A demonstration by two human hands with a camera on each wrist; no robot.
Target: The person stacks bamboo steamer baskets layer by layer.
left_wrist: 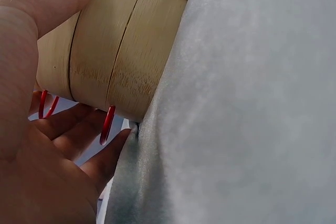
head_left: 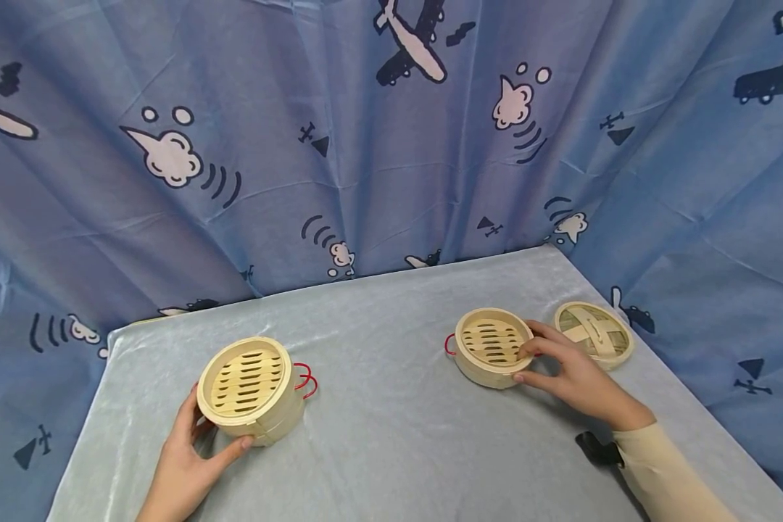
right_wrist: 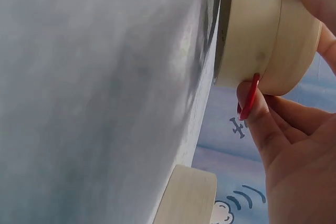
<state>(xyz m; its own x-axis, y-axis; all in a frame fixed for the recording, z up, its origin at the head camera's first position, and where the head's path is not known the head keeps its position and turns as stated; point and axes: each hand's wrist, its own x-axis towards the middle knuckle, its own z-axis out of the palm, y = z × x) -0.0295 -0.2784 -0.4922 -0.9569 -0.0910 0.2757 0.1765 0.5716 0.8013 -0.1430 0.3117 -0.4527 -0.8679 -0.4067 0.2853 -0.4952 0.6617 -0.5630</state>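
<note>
On the left of the cloth stands a stack of bamboo steamer baskets (head_left: pixel 279 419), with red loop handles (head_left: pixel 309 384) on its right side and a slatted floor showing inside. My left hand (head_left: pixel 185 467) grips the stack from its near left, thumb along the front wall and fingers behind. A smaller-looking bamboo steamer basket (head_left: pixel 483 375) sits right of the middle. My right hand (head_left: pixel 577 373) holds it by its right side, with the thumb low on the wall and a fingertip over the rim. In the right wrist view, a finger touches its red loop handle (right_wrist: pixel 251 98).
A woven bamboo steamer lid (head_left: pixel 597 335) with a strap handle lies behind the right hand, near the table's right edge. A pale grey cloth (head_left: pixel 378 435) covers the table. Blue curtains (head_left: pixel 339 145) with printed aeroplanes hang behind and at both sides.
</note>
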